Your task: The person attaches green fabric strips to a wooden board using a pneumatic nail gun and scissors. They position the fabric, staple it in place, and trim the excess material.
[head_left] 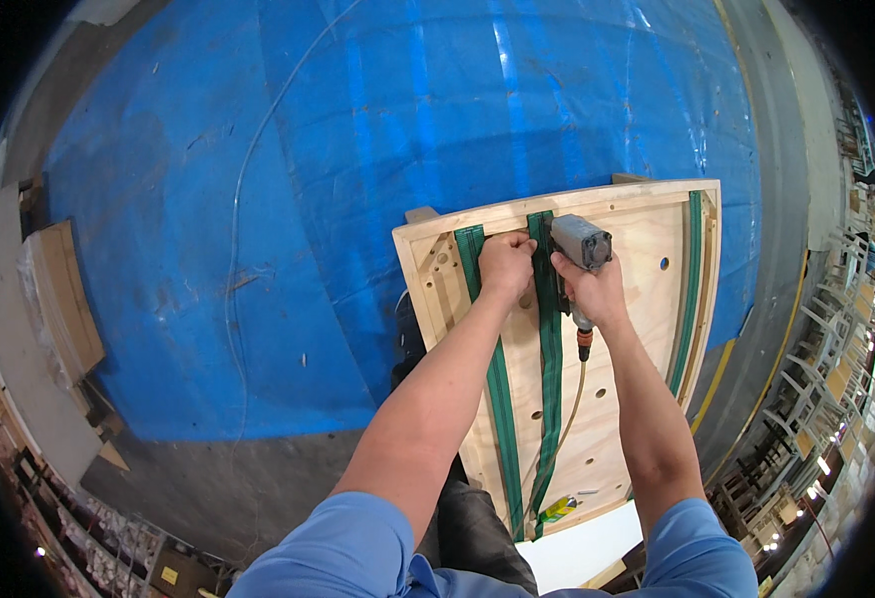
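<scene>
- Head view: right hand [595, 286] wrapped around gun [583, 242], at frame's [629, 329] far end.
- Left hand [506, 264] curled at green strap [549, 369]; grip unclear.
- If gun slips, it could injure the nearby left hand.
- Beyond: blue sheet [377, 149].

The framed panel [642, 319] occupied the near right, the floor sheet [288, 259] behind it and to its left. Three straps [551, 379] ran along the panel from far to near; the fastening gun [582, 242] was just right of the middle one's far end, its hose [582, 384] trailing nearer. Cardboard [66, 299] stood left of the sheet, furniture [801, 384] far right.
</scene>
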Demonstrator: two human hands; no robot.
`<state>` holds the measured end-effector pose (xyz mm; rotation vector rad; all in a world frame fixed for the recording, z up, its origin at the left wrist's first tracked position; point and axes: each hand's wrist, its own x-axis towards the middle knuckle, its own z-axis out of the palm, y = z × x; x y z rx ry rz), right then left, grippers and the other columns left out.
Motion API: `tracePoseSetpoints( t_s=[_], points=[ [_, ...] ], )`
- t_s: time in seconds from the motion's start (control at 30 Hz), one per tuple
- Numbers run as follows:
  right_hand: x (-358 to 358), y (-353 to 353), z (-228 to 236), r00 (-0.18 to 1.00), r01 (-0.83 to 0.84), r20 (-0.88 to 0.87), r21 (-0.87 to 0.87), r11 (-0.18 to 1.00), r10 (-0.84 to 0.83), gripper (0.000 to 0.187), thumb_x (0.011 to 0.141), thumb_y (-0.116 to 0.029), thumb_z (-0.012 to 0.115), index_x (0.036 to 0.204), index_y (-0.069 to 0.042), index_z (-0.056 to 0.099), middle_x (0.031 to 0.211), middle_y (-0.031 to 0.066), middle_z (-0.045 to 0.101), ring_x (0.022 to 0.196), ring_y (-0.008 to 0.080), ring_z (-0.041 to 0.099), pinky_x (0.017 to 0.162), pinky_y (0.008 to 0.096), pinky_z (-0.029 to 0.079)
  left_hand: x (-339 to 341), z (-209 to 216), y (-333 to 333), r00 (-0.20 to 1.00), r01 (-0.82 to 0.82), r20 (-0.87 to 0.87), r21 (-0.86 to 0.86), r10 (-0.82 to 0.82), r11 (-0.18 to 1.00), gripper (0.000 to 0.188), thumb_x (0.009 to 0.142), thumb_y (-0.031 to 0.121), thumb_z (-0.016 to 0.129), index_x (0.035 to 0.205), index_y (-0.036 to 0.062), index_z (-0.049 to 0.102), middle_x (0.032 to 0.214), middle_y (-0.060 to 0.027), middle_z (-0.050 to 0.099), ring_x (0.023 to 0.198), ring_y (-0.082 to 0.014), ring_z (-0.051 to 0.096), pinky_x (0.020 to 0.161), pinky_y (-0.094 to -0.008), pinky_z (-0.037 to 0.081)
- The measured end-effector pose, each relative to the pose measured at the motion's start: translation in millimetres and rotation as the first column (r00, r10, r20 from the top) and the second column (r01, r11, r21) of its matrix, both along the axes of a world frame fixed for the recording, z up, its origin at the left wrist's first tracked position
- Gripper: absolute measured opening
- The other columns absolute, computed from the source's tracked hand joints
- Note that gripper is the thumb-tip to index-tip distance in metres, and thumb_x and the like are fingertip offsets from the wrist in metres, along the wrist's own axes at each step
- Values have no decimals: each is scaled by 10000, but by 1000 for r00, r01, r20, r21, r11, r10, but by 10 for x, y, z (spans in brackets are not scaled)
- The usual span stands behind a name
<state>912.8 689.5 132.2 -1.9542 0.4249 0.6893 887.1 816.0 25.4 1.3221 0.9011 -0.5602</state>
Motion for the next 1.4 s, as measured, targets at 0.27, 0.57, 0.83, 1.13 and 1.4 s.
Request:
tracePoseSetpoints(
  t_s=[0.27,0.57,0.83,1.13,1.4],
  points=[
    [-206,-288,248,998,62,21,-8,998,-62,172,974,-134,749,1077,-5,705,763,19,644,550,114,571,499,305,448,3,209,-44,999,36,2,-151,-36,988,189,1003,199,738,1009,13,772,717,7,626,569,-107,574,474,-321,461],
    [-2014,-1571,1241,925,348,-118,-118,930,-361,229,925,-89,778,1119,-1,693,771,29,654,582,139,623,533,321,493,-441,412,-463,1000,18,25,-300,-11,954,277,1081,280,653,1118,8,684,1037,-112,753,892,-201,712,803,-362,570],
    [-4396,-2212,1765,683,707,-223,-37,707,-695,342,893,-59,830,1202,-4,695,787,38,669,560,131,615,498,307,492,-2054,723,-1386,983,-133,-182,-563,35,816,303,1130,301,565,1260,29,591,1199,-182,724,1033,-355,739,917,-485,612],
    [-7218,-1988,2334,940,209,-212,-257,943,-266,680,804,-141,743,1472,-196,629,1180,173,655,1106,408,669,955,476,554,-4078,1180,-1822,938,-5,-267,-651,-223,759,307,1095,371,605,1275,123,615,1336,-89,686,1267,-352,641,1116,-554,490],
    [-9302,-776,2768,789,474,-215,-382,793,-575,751,786,-20,732,1491,-254,621,1278,133,629,1160,384,669,979,452,557,-4705,1650,-1958,859,270,-203,-600,-469,753,302,1114,368,571,1333,161,579,1456,-62,653,1328,-318,624,1130,-536,486]
  ],
)
